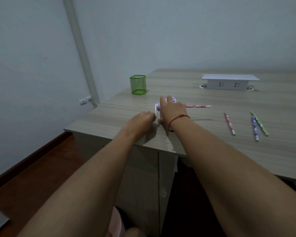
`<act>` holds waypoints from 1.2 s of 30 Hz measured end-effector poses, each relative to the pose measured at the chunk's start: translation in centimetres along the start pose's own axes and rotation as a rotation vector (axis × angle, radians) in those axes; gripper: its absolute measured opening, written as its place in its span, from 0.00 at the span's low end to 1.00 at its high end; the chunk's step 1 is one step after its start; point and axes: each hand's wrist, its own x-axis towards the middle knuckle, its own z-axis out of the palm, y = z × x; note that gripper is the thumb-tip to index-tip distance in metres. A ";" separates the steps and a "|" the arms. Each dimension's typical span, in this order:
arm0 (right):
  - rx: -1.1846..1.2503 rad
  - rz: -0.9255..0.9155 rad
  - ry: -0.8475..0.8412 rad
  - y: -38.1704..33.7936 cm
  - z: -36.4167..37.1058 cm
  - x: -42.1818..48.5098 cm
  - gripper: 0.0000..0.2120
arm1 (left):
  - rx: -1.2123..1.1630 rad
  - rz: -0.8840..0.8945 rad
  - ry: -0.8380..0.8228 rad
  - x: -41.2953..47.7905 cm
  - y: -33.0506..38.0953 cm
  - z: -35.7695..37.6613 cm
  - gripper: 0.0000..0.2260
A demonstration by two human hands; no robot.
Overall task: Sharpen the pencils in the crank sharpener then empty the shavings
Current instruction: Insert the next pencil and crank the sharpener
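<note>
L hand (142, 117) at the crank (155, 111) (grip hidden, can't tell). R hand (173, 108) clamps over sharpener (158, 106) nr desk's (178, 79) left edge w/ pencil (197, 106) stuck in; 3 spare pencils (229, 124) lie further right.

No words or numbers could be read; prints on the thin patterned pencils (229, 124) were too blurry.

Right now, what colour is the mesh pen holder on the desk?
The mesh pen holder is bright green; head view.

Lilac sharpener (158, 106), green mesh cup (137, 84), pink patterned pencil (197, 106)
</note>
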 end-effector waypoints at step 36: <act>0.055 -0.025 0.014 0.4 0.5 0.4 0.35 | -0.067 -0.065 0.007 0.2 -0.1 0.9 0.07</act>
